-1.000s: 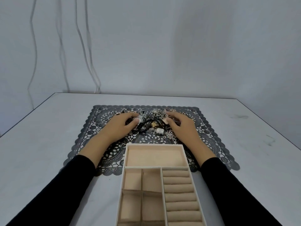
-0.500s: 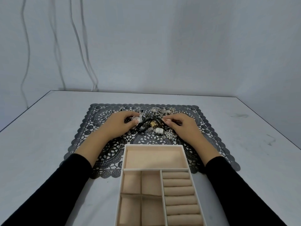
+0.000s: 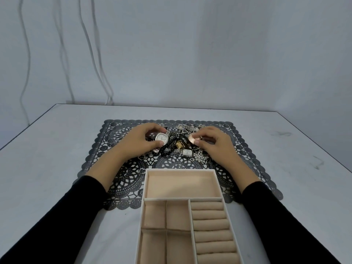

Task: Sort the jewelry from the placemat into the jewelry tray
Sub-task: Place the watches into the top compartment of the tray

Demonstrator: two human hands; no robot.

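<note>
A pile of jewelry [image 3: 177, 147] with watches, chains and pearl beads lies at the middle of the dark lace placemat [image 3: 238, 149]. My left hand [image 3: 137, 141] pinches a round white-faced watch [image 3: 161, 138] at the pile's left. At the pile's right my right hand [image 3: 213, 143] pinches a round rose-gold watch [image 3: 193, 140]. The beige jewelry tray [image 3: 182, 171] sits in front of the pile, overlapping the placemat's near edge. It has a wide far compartment, several small square ones and a column of ring rolls, with nothing in them.
A few thin rings [image 3: 116, 136] lie on the placemat's left part. The white table [image 3: 57, 159] ends at a wall with hanging cables [image 3: 91, 54] behind. Table edges run off to the left and right.
Both hands have lifted a watch each out of the pile: the white-faced one on the left, the rose-gold one on the right. The view has tilted slightly.
</note>
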